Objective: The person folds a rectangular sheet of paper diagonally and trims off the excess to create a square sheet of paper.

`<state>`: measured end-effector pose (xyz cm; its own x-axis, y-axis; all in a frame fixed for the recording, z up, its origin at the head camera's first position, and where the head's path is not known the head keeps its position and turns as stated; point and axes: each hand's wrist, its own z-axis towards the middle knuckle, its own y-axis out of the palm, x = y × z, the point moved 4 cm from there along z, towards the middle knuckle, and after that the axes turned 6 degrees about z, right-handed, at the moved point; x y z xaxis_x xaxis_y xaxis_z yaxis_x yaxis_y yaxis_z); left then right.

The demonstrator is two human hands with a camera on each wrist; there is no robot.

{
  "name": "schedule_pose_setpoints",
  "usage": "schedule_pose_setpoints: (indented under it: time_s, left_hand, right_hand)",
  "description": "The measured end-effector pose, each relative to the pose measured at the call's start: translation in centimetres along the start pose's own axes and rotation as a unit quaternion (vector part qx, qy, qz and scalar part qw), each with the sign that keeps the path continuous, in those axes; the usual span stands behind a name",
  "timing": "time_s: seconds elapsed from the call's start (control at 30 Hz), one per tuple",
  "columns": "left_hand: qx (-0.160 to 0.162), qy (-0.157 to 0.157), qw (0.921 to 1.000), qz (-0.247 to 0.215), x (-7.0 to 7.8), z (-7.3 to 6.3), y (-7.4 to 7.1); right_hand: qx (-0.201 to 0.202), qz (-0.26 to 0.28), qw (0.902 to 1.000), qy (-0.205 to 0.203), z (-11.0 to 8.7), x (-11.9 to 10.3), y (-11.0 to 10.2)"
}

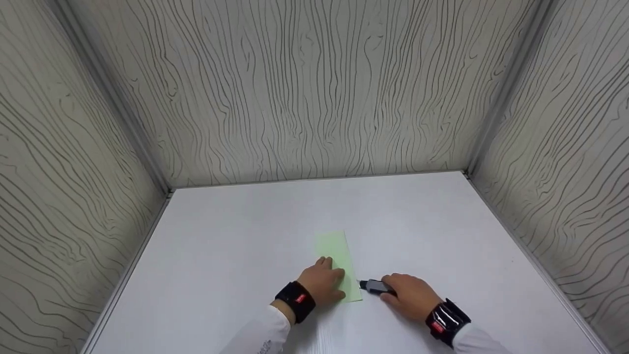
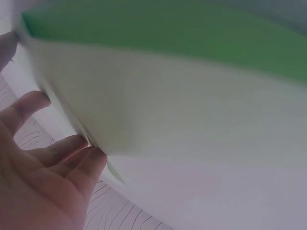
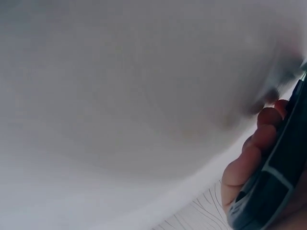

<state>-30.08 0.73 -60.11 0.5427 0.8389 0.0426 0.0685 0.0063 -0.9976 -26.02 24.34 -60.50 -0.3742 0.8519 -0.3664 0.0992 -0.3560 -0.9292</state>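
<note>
A long pale green sheet of paper lies on the white table, its length running away from me. Fingertips of my left hand press down on its near half; in the left wrist view that hand has its fingers spread and bent slightly, touching the surface. My right hand grips a grey and black utility knife, its tip at the sheet's right edge near the lower corner. The right wrist view shows fingers curled round the knife's dark handle. The blade is too small to make out clearly.
The white tabletop extends around both hands. Walls with a wood-grain line pattern rise at the back and on both sides, with grey metal strips at the corners.
</note>
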Motion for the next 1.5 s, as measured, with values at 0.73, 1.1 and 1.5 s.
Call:
schedule_pose_setpoints:
  time_s: [0.73, 1.1, 1.5]
  left_hand:
    - [0.016, 0.008, 0.9998, 0.011, -0.01, 0.15, 0.25]
    - [0.012, 0.008, 0.9998, 0.011, -0.02, -0.06, -0.21]
    - [0.009, 0.009, 0.9998, 0.013, 0.23, -0.23, -0.45]
  right_hand:
    - [0.028, -0.018, 0.9993, -0.019, 0.19, -0.08, -0.15]
    - [0.015, 0.007, 0.9999, 0.002, 0.68, -0.41, -0.33]
    - [0.019, 0.013, 0.9997, 0.008, 0.95, -0.51, -0.25]
